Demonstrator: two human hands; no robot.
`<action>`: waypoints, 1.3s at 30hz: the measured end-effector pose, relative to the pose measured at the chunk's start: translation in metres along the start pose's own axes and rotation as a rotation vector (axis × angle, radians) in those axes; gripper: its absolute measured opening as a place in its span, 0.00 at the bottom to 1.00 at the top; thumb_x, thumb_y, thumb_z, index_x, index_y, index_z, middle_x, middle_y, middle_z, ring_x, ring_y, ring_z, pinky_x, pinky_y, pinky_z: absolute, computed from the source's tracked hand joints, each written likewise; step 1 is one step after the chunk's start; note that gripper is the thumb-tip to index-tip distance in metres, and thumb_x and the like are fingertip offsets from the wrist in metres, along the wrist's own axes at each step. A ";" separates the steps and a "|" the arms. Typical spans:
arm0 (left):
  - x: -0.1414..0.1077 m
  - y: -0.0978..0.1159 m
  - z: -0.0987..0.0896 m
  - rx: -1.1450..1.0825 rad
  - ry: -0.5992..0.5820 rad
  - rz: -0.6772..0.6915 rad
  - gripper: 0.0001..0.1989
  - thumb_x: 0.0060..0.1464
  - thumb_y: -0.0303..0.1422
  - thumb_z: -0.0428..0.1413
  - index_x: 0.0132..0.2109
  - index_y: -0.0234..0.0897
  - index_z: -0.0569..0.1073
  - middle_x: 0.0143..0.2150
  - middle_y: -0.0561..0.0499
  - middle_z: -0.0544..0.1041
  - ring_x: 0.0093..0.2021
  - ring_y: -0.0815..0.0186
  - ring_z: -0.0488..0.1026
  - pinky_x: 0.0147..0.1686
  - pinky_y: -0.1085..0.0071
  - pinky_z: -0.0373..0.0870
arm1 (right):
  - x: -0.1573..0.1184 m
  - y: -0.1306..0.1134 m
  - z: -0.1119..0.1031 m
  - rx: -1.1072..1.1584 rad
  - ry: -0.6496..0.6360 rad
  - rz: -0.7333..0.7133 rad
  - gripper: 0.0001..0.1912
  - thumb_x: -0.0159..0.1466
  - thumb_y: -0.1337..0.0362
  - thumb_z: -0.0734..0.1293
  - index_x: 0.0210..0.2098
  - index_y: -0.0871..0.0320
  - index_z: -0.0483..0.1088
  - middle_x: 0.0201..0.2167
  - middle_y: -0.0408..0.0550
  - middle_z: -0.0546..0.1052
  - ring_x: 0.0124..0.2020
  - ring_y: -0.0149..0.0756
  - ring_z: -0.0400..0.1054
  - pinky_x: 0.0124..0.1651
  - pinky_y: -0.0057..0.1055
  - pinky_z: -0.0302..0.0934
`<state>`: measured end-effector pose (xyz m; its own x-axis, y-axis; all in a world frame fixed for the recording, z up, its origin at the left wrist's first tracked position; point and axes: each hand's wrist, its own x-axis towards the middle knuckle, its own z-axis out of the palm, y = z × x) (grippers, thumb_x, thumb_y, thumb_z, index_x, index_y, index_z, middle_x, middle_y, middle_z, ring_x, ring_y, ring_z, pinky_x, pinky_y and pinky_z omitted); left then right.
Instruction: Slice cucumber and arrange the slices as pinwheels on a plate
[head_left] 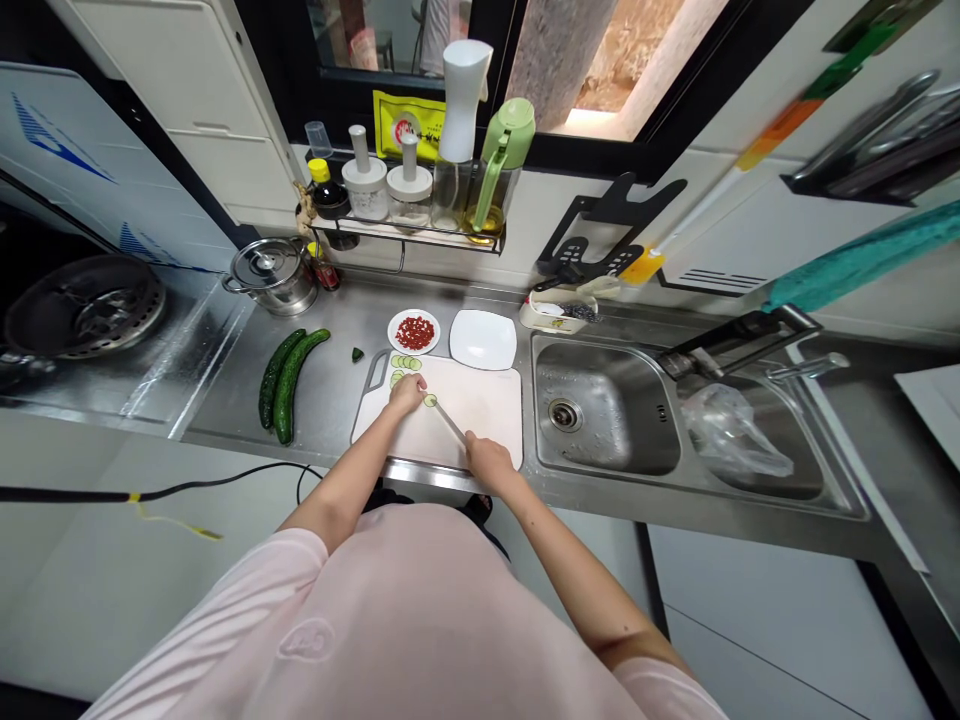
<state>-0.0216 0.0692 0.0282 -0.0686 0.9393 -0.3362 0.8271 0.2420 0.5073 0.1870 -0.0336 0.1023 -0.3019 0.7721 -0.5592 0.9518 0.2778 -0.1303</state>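
Note:
My right hand is wrapped round the handle of a knife, whose blade points up and left over the white cutting board. A pale green cucumber slice lies at the blade's tip. Just left of it, my left hand is closed with its fingertips together near the slice; what it grips, if anything, is too small to make out. Several cucumber slices lie in rows at the board's upper left, partly behind my left hand.
Behind the board are a plate of chopped red pieces and a white plate. Two cucumbers and a green stub lie left. A lidded pot stands further back. The sink is right, below a condiment rack.

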 end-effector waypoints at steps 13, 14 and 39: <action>0.002 -0.002 0.003 -0.012 0.005 -0.006 0.06 0.47 0.30 0.57 0.36 0.40 0.71 0.38 0.51 0.72 0.38 0.66 0.67 0.38 0.73 0.61 | -0.007 0.004 0.007 0.018 -0.024 0.021 0.14 0.65 0.68 0.53 0.49 0.57 0.60 0.38 0.55 0.75 0.41 0.42 0.70 0.38 0.32 0.57; 0.002 -0.002 0.003 -0.015 0.003 -0.009 0.06 0.47 0.30 0.57 0.36 0.40 0.71 0.38 0.51 0.72 0.38 0.66 0.67 0.38 0.73 0.61 | -0.006 0.003 0.007 0.020 -0.023 0.017 0.14 0.65 0.68 0.53 0.49 0.58 0.60 0.38 0.55 0.75 0.41 0.42 0.70 0.38 0.32 0.57; -0.001 0.001 0.000 0.000 0.002 0.001 0.06 0.49 0.30 0.57 0.37 0.39 0.72 0.39 0.51 0.72 0.39 0.66 0.68 0.39 0.73 0.62 | 0.011 -0.004 0.001 0.018 0.003 0.006 0.14 0.64 0.70 0.53 0.49 0.59 0.60 0.38 0.55 0.75 0.40 0.42 0.70 0.37 0.32 0.57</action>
<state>-0.0209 0.0683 0.0290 -0.0692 0.9400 -0.3342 0.8270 0.2414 0.5078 0.1799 -0.0269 0.0958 -0.2966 0.7757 -0.5571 0.9543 0.2632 -0.1416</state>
